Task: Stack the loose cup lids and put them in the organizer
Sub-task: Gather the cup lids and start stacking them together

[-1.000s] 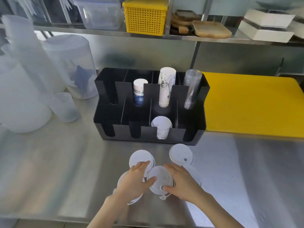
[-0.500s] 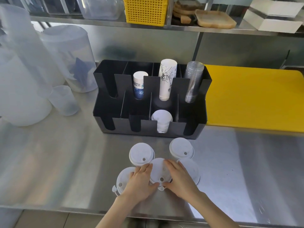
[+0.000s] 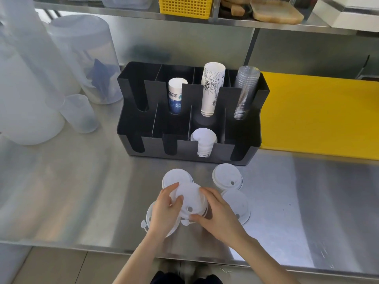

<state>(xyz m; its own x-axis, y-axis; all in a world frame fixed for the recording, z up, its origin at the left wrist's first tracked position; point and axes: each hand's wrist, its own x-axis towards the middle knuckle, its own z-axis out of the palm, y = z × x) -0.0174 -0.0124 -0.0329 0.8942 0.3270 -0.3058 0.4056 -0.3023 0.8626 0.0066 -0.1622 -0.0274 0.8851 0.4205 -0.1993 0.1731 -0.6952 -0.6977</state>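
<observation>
- Centre-bottom of the frame: left hand (image 3: 167,210) and right hand (image 3: 215,214) both pinch one lid (image 3: 189,201) by its rim.
- Other loose lids (image 3: 227,177) ring it on the table (image 3: 82,191), below the organizer (image 3: 190,150).
- Probably light, thin, flexible, slippery; grip opposite rim edges.

Café prep kitchen, steel counter (image 3: 82,181), cup organizer (image 3: 190,119), shelf (image 3: 266,23)

Brushed, glossy steel counter (image 3: 82,191); matt black plastic organizer (image 3: 242,140); translucent white lids (image 3: 189,198), probably thin plastic.
</observation>
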